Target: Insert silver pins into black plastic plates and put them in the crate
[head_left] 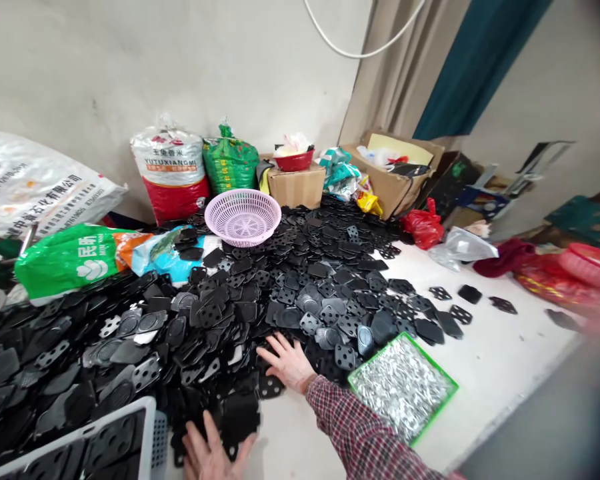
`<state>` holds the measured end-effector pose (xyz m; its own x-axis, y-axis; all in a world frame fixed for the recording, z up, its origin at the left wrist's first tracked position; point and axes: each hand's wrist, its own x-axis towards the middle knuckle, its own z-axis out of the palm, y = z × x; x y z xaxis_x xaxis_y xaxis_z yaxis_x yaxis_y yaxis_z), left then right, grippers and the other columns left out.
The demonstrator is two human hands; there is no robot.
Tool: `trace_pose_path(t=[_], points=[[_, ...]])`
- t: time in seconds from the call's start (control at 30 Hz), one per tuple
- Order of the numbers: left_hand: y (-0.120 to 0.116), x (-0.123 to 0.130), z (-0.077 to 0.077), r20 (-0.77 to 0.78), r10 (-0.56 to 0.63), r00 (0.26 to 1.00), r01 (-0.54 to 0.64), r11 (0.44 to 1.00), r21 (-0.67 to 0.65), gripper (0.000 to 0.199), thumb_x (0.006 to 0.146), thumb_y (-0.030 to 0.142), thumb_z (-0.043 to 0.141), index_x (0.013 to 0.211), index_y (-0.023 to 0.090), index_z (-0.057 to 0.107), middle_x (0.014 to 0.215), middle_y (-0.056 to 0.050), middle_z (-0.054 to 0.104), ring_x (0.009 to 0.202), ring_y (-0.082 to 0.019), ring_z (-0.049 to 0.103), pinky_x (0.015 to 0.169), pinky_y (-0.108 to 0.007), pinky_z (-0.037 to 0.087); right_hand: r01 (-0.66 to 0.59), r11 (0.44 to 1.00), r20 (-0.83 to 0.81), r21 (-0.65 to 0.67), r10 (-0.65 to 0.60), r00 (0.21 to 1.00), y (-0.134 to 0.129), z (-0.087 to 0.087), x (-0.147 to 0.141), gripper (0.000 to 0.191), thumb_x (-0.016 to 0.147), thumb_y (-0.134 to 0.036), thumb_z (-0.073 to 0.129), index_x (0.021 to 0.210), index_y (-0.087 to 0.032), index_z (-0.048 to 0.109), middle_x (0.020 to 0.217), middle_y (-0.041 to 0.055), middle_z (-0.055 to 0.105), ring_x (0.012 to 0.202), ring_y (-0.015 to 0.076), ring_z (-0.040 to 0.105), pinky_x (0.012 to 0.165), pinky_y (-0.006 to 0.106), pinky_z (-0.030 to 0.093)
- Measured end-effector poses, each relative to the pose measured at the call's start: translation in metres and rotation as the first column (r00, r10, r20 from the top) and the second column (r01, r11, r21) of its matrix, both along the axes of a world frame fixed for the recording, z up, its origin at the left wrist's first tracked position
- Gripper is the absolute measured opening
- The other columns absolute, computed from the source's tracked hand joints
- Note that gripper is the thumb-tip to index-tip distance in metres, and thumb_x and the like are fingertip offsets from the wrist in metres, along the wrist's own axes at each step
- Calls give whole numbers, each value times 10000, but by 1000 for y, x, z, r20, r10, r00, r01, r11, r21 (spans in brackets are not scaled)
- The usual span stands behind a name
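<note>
A broad heap of flat black plates (250,300), some with round holes and some with ridged patterns, covers much of the white table. My right hand (287,365), coming from a checked sleeve, rests with fingers spread on the heap's near edge. Lower down, my left hand (215,453) is open beside a few dark plates (239,415), its fingers apart and its wrist cut off by the frame. Neither hand grips anything visible. Right of my right hand lies a green-rimmed tray (433,357) full of small silvery metal pieces (400,387).
A white plastic basket (153,407) with black plates stands at lower left. Behind the heap are a pink colander (243,217), a red-and-white sack (173,173), a green sack (230,163) and cardboard boxes (297,187). A red bag (424,225) lies further right on the white tabletop (500,340).
</note>
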<state>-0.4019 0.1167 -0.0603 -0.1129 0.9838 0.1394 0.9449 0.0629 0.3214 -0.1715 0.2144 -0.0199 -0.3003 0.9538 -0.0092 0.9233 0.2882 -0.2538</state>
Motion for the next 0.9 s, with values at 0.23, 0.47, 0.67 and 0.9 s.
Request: trace_pose_path(t=[0.23,0.47,0.67,0.9], points=[[56,70,14,37,-173,984,166,974,156,985,839,453,569,1540,142,-48,1581,-273,-195,1441,-485,-95,1085,-669,255,10,1000,4,6,-10,1000,43,2,41,616,926,-285,583,1464,-423,319,1514,75,389,1442,338,238,943,565,493],[83,145,11,88,-483,871,463,868,179,828,909,352,530,1548,271,9,1633,-173,70,1482,-371,66,1131,-593,278,126,992,-9,13,-126,992,91,18,107,636,926,-138,506,1498,-319,295,1596,121,216,1473,341,129,1059,594,368],[111,172,4,195,-554,809,527,831,177,664,944,317,479,1536,247,187,1584,-167,282,1464,-319,210,1116,-557,352,132,991,-86,-24,-134,987,133,41,150,630,860,-247,650,1443,-294,414,1538,109,358,1428,329,265,1098,597,311],[96,165,13,321,-594,738,555,804,212,357,954,266,448,1274,220,599,1407,-83,567,1376,-238,415,1063,-372,461,72,997,-269,19,-64,961,68,95,168,336,944,-223,494,1260,-194,605,1284,82,629,1200,174,558,1067,321,427]])
